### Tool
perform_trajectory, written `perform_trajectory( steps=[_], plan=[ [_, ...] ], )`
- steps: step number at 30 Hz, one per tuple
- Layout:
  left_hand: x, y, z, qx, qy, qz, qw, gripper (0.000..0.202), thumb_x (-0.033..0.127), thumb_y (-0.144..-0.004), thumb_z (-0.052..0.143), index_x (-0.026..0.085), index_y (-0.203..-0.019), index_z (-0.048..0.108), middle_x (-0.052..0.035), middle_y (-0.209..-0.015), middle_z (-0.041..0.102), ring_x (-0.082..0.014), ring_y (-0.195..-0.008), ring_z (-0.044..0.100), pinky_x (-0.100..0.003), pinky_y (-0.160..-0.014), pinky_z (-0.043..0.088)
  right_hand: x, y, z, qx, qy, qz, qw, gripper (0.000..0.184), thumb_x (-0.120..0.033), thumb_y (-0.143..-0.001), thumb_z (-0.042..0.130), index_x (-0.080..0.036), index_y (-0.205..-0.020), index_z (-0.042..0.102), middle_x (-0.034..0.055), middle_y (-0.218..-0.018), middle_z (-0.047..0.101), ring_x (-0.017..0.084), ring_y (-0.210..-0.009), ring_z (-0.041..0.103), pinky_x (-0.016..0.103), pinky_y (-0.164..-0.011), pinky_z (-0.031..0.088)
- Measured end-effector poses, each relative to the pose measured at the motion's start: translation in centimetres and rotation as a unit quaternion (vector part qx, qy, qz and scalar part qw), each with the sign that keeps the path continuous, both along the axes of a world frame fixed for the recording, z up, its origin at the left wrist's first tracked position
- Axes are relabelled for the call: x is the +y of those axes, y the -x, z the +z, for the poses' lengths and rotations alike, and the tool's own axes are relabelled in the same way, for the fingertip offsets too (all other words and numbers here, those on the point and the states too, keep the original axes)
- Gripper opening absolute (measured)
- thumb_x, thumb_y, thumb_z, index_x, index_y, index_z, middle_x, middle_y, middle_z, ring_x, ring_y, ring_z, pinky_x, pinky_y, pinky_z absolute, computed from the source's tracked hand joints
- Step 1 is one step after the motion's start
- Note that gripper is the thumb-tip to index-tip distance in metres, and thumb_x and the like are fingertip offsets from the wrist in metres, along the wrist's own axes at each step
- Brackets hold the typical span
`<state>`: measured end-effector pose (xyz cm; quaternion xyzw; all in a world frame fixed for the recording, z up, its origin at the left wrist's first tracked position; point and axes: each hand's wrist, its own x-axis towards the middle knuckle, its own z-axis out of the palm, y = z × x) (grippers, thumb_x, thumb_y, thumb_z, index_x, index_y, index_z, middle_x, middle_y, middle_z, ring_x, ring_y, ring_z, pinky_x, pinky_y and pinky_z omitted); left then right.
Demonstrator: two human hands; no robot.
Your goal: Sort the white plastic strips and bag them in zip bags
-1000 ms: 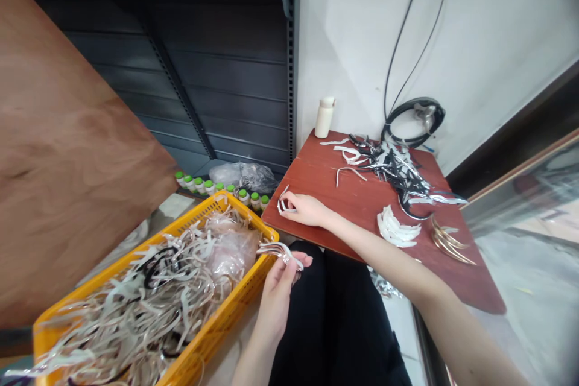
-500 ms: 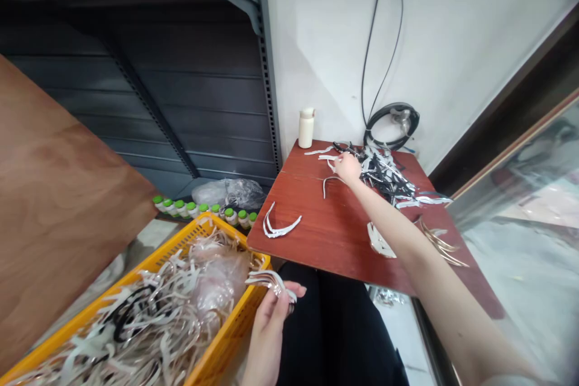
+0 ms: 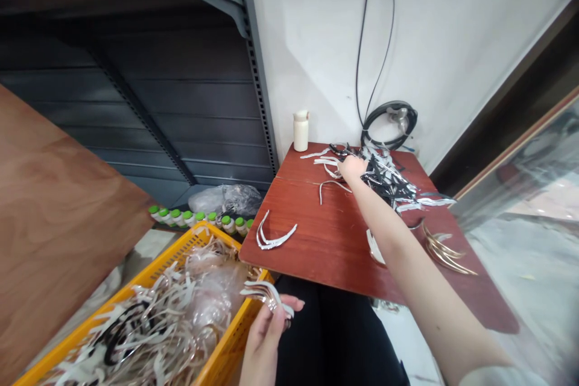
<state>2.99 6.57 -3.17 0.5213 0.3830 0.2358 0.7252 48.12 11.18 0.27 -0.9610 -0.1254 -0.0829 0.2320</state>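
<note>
My left hand (image 3: 270,319) is closed around several curved strips (image 3: 262,291), white and shiny rose-toned, near the front table edge. At the back of the red-brown table (image 3: 316,253), my right hand (image 3: 353,167) reaches into the left side of a tangled pile of black, white and silver strips (image 3: 391,181); its fingertips are hidden. White strips (image 3: 326,161) lie just left of that hand, and a thin curved strip (image 3: 332,184) rests below it. Two or so white curved strips (image 3: 275,242) lie at the table's left. Gold curved strips (image 3: 446,253) sit at the right.
A yellow crate (image 3: 151,271) full of loose strips and clear plastic stands left of the table. A cream bottle (image 3: 301,131) and a coiled black cable (image 3: 368,123) are at the back. Green-capped jars (image 3: 187,217) line the shelf base. White strips (image 3: 374,248) are partly behind my right forearm.
My right hand has shifted slightly right, away from the white strips and toward the pile. My left hand still holds its strips. The view has turned a little.
</note>
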Motion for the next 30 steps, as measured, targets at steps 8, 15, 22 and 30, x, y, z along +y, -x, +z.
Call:
perform_trajectory(
  steps=[8,15,22,30],
  plan=[
    [-0.9,-0.4,1.3,-0.031,0.028,0.021,0.999,0.046,0.062,-0.069,0.070,0.018,-0.086,0.072,-0.0100,-0.089,0.074,-0.0267,-0.090,0.064,-0.033,-0.076,0.043,-2.2,3.8,2.2,-0.001,-0.184,0.132,0.974,0.018,-0.028,-0.095,0.042,-0.015,-0.103,0.052,0.0134,-0.091,0.069,0.024,-0.089,0.067,0.034,-0.079,0.047],
    [-2.2,-1.1,3.2,-0.078,0.058,0.048,0.994,0.046,0.057,-0.068,0.074,0.017,-0.088,0.072,-0.0089,-0.089,0.074,-0.0254,-0.091,0.066,-0.033,-0.082,0.046,-5.7,13.5,2.8,0.172,-0.384,0.354,0.835,0.034,-0.050,-0.083,0.059,-0.022,-0.088,0.040,-0.0033,-0.074,0.061,0.014,-0.055,0.065,0.024,-0.051,0.051],
    [-3.3,-0.6,3.1,-0.115,0.044,-0.016,0.992,0.036,0.050,-0.080,0.067,0.017,-0.095,0.072,-0.0089,-0.100,0.072,-0.0251,-0.104,0.064,-0.035,-0.096,0.045,-10.8,23.9,4.2,0.370,-0.414,0.418,0.719,0.031,-0.039,-0.080,0.068,-0.023,-0.090,0.044,-0.0098,-0.061,0.052,0.007,-0.042,0.046,0.017,-0.038,0.037],
    [-3.7,-0.1,3.2,-0.147,0.063,0.019,0.987,0.033,0.045,-0.082,0.067,0.018,-0.099,0.071,-0.0096,-0.109,0.070,-0.0238,-0.104,0.064,-0.036,-0.099,0.044,-14.5,27.8,4.1,0.310,-0.362,0.511,0.715,0.028,-0.034,-0.087,0.067,-0.024,-0.111,0.056,0.0029,-0.095,0.071,0.018,-0.092,0.067,0.034,-0.085,0.052]
  ],
)
